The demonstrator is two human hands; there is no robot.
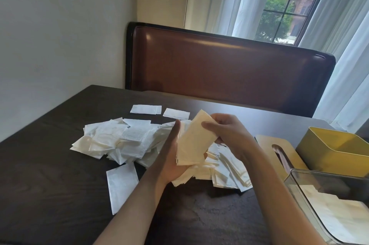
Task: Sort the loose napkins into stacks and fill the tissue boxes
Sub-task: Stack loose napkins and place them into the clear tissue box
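Both hands hold a small stack of cream napkins above the table; left hand cups its lower end from beneath, fingers curled round it; right hand pinches the upper edge, thumb in front.

Loose napkin pile lies under and left of the hands.

Clear box, partly filled, sits near the right forearm; yellow box and wooden lid beyond it.

Risks, judged: stack is skewed, so a loosened pinch could fan sheets into the pile; white sheets could mix in; a forearm sweep could nudge the clear box.
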